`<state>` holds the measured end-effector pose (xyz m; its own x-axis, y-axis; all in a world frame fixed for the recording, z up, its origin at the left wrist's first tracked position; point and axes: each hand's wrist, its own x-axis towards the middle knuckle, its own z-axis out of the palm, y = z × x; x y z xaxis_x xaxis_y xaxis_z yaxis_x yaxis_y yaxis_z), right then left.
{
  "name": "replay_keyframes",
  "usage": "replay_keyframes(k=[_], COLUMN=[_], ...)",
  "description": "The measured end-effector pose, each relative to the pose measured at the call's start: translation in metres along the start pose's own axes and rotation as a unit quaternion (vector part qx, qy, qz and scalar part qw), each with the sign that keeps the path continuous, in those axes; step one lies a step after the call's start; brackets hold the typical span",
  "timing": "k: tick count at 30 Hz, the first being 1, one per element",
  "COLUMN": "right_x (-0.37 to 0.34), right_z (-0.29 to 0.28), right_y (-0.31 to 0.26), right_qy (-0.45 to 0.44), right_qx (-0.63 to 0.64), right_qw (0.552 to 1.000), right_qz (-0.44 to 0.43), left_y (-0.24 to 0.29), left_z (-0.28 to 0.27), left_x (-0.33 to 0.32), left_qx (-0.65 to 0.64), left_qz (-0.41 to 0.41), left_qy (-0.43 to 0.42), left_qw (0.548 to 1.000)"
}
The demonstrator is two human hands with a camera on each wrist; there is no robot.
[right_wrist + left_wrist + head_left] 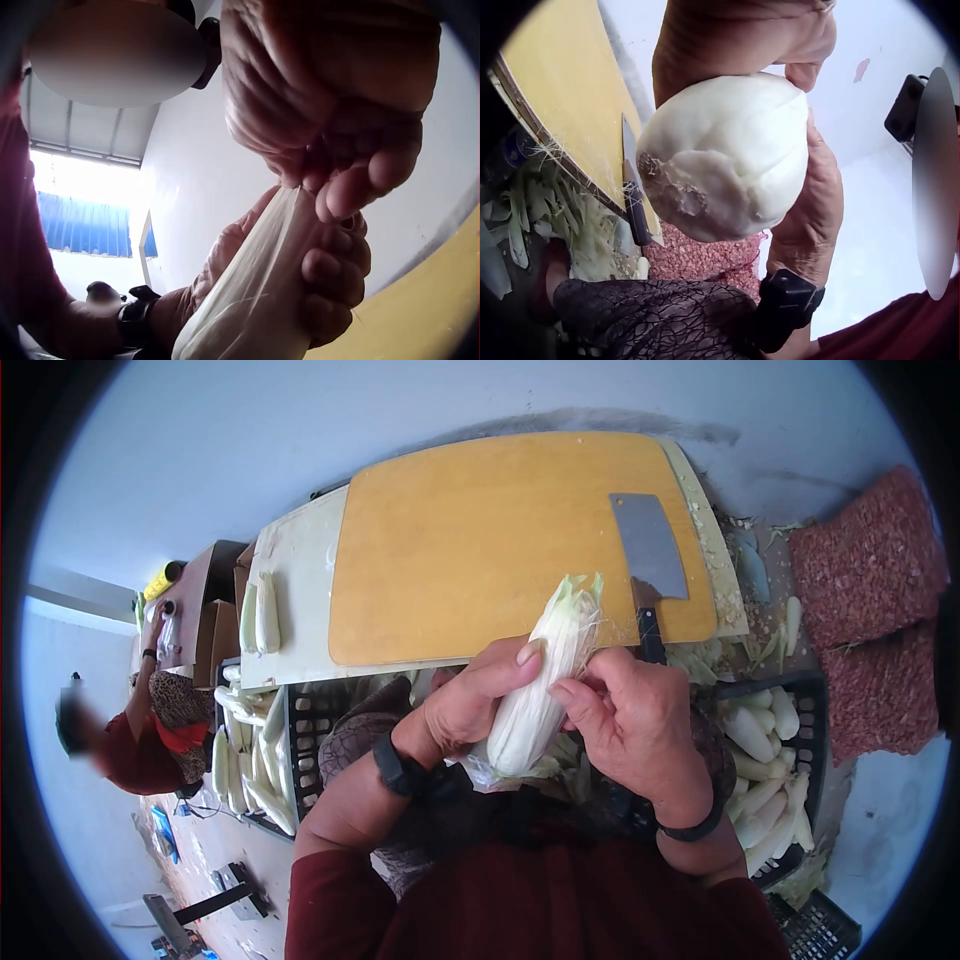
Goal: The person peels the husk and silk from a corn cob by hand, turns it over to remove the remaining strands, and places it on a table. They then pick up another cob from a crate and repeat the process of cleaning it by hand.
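Observation:
A pale ear of corn in its husk slants across the middle of the head view, its frayed tip toward the yellow board. My left hand grips it along the left side, thumb on top. From the right, my right hand pinches husk between thumb and curled fingers. The left wrist view has the ear's rounded base close up, below my left hand. In the right wrist view, pinched husk stretches up to my right hand, while left-hand fingers wrap the ear.
A cleaver lies on the yellow board, with two ears on the pale surface at left. Crates of ears flank me, the right one with a dark rim. Red mesh sacks stand at right; another person is far left.

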<state>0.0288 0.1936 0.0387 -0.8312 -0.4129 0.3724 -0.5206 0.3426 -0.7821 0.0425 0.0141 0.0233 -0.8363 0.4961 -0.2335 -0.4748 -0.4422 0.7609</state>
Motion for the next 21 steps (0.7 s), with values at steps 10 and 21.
replay_keyframes(k=[10,21], right_x=[0.001,0.009], right_z=[-0.001,-0.006], right_y=[-0.007,-0.015], right_qy=[-0.004,0.109], right_qx=[0.140,0.238], right_qw=[0.990,0.959], right_qz=[0.035,0.105], left_y=[-0.003,-0.007], left_z=[-0.025,-0.031], left_x=[-0.009,-0.013], left_qx=[-0.034,-0.066], left_qz=[-0.005,-0.040], left_qy=[0.027,-0.034], left_qw=[0.999,0.996])
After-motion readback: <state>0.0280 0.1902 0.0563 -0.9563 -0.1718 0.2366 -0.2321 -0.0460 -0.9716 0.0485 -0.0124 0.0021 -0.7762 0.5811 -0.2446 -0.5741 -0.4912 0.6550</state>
